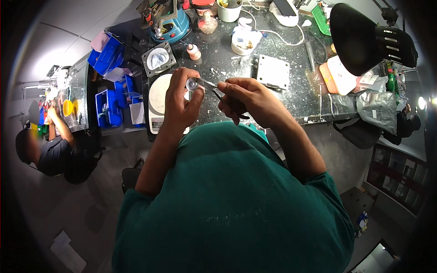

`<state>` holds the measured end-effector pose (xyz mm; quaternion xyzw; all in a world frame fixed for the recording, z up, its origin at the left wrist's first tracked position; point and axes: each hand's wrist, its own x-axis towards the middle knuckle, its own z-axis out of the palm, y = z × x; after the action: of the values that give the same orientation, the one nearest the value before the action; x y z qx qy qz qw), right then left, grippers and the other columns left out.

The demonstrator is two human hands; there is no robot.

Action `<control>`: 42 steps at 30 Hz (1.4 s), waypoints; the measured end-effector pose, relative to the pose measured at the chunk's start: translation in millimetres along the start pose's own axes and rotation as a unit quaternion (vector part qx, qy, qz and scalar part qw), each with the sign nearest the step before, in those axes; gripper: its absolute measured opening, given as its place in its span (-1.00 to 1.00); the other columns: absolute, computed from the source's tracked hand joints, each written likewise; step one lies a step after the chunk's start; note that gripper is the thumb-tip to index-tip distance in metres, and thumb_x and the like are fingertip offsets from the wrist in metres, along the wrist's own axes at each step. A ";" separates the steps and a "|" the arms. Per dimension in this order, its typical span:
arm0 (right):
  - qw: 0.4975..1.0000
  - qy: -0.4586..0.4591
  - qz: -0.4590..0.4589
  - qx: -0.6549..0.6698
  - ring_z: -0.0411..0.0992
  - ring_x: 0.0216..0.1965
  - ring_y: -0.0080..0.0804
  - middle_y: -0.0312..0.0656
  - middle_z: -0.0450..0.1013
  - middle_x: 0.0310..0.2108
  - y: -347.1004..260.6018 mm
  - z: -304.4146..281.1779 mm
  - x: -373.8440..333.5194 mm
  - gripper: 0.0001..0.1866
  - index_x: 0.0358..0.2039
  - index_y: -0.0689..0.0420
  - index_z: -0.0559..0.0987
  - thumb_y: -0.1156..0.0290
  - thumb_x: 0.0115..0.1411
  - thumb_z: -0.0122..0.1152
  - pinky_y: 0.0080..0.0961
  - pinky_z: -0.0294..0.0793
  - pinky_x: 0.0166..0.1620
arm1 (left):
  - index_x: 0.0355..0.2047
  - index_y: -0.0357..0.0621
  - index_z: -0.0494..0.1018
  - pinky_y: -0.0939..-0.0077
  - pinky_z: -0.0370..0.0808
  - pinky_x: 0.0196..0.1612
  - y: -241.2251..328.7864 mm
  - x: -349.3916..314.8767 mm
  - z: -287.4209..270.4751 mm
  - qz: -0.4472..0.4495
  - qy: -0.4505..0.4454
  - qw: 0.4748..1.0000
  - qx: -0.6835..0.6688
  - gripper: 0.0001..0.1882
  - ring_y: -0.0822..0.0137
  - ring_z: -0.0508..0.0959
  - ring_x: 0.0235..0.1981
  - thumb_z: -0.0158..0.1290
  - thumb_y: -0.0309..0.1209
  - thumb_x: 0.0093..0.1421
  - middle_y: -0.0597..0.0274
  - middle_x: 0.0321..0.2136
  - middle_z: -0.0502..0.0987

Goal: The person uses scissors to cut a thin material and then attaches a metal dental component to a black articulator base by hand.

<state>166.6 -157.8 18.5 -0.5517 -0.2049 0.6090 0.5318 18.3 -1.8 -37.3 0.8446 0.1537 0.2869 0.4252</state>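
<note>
My left hand (183, 98) pinches a small round, clear or silvery piece (191, 84) between thumb and forefinger. It is held up over the right side of a white device with a round plate (158, 96). From the right, my right hand (242, 96) grips a slim metal tool (208, 83), its thin end pointing at the round piece. Whether the tip touches the piece, I cannot tell. A dark thin part shows below the right fingers; the rest of the tool is hidden by the hand.
A square metal plate (273, 72) lies right of my hands. Behind them stand a small pink bottle (193, 52), a white tub (244, 42) and a blue machine (175, 26). A black lamp (355, 38) overhangs the right. Blue bins (108, 107) sit left; a person (54, 152) works beyond.
</note>
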 end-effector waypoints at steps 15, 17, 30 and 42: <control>0.990 0.020 0.003 0.142 0.61 -0.39 -0.32 -0.13 0.58 -0.41 7.0 23.8 -5.7 -0.62 -0.19 0.22 0.54 0.11 0.45 0.00 -0.41 0.64 -0.28 | -0.12 -0.26 0.32 0.19 0.30 0.01 -3.2 1.2 11.0 0.053 0.087 0.995 0.002 -0.76 0.11 0.39 -0.17 0.03 -0.44 0.24 0.04 -0.23 0.39; 0.990 0.016 0.003 0.140 0.60 -0.40 -0.33 -0.13 0.57 -0.42 5.9 23.6 -5.7 -0.61 -0.19 0.22 0.54 0.11 0.45 0.00 -0.42 0.64 -0.28 | -0.12 -0.26 0.32 0.19 0.30 0.01 -3.1 1.3 10.8 0.054 0.087 0.995 -0.003 -0.76 0.10 0.39 -0.17 0.02 -0.44 0.24 0.04 -0.23 0.38; 0.999 0.026 -0.014 0.043 0.52 -0.45 -0.56 -0.24 0.55 -0.44 5.2 21.5 -7.8 -0.62 -0.26 0.20 0.54 0.10 0.45 0.02 -0.55 0.55 -0.35 | -0.15 -0.24 0.33 0.28 0.36 -0.07 -5.8 -0.9 8.8 0.050 0.078 0.996 0.009 -0.74 0.20 0.42 -0.21 0.04 -0.30 0.32 0.09 -0.24 0.39; 1.000 0.006 -0.017 0.014 0.54 -0.43 -0.50 -0.18 0.57 -0.43 4.1 10.1 -3.2 -0.59 -0.25 0.22 0.56 0.08 0.44 0.03 -0.55 0.54 -0.34 | -0.16 -0.25 0.34 0.31 0.37 -0.09 -9.5 -1.4 8.4 0.053 0.071 0.996 0.005 -0.75 0.20 0.42 -0.22 0.02 -0.31 0.30 0.09 -0.26 0.38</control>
<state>155.3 -158.6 19.6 -0.5441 -0.2029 0.5993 0.5509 22.2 -2.1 -49.4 0.8312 0.1405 0.3674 0.3929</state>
